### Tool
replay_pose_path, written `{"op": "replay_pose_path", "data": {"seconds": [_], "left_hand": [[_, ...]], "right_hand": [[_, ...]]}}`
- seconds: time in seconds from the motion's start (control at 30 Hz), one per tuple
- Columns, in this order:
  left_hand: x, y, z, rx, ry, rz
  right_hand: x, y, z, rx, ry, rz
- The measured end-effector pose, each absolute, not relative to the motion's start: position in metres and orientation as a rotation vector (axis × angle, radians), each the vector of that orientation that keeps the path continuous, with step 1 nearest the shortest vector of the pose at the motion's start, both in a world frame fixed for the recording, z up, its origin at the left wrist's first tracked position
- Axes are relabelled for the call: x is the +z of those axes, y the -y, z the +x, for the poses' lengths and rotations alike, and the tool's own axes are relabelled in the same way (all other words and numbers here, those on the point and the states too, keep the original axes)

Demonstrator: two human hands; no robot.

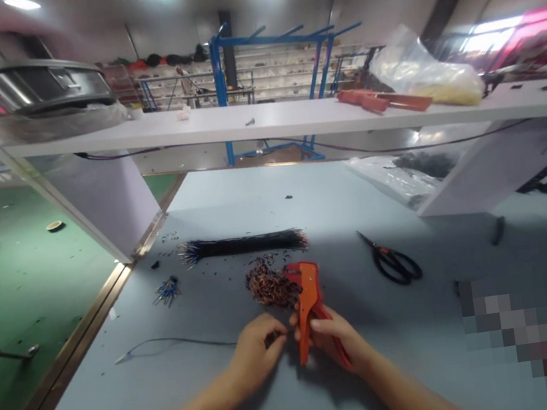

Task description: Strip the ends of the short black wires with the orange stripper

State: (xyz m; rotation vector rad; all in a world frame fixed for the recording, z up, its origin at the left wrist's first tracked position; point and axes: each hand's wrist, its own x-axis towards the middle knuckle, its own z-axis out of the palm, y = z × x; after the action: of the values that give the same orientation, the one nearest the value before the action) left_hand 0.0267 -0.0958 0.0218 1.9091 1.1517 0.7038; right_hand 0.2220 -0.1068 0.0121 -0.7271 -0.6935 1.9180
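Note:
My left hand [259,347] pinches a thin dark wire [185,339], whose far end trails left across the table to a pale blue tip. In my right hand [339,337] is an orange and red wire stripper [308,294], fingers wrapped round its handles and jaws pointing away from me. The wire's held end sits close to the tool's handles, apart from its jaws. Just beyond lies a heap of copper-and-black wire scraps [268,283]. Behind it stretches a bundle of black wires [246,244], with blue tips at the left and copper-coloured ends at the right.
Black-handled scissors [395,264] lie right of the tool. A small pile of blue terminals [167,290] is at the left. A white shelf [272,118] spans the back, carrying a metal pan [41,87] and a plastic bag [427,74]. A green table [52,281] adjoins on the left.

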Motion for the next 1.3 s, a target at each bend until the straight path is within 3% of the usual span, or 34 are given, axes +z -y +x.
{"op": "replay_pose_path", "data": {"seconds": [0.33, 0.97, 1.17, 1.3], "left_hand": [[0.02, 0.098, 0.032, 0.831, -1.153, 1.897], [0.03, 0.088, 0.027, 0.627, -1.18, 1.773], [0.037, 0.068, 0.006, 0.884, -1.414, 1.913], [0.033, 0.07, -0.001, 1.101, -1.429, 2.306]], "right_hand": [[0.011, 0.111, 0.215, 2.02, 0.737, -0.613], [0.011, 0.105, 0.219, 2.01, 0.648, -0.61], [0.012, 0.102, 0.22, 1.979, 0.561, -0.645], [0.012, 0.103, 0.22, 1.993, 0.56, -0.664]]}}
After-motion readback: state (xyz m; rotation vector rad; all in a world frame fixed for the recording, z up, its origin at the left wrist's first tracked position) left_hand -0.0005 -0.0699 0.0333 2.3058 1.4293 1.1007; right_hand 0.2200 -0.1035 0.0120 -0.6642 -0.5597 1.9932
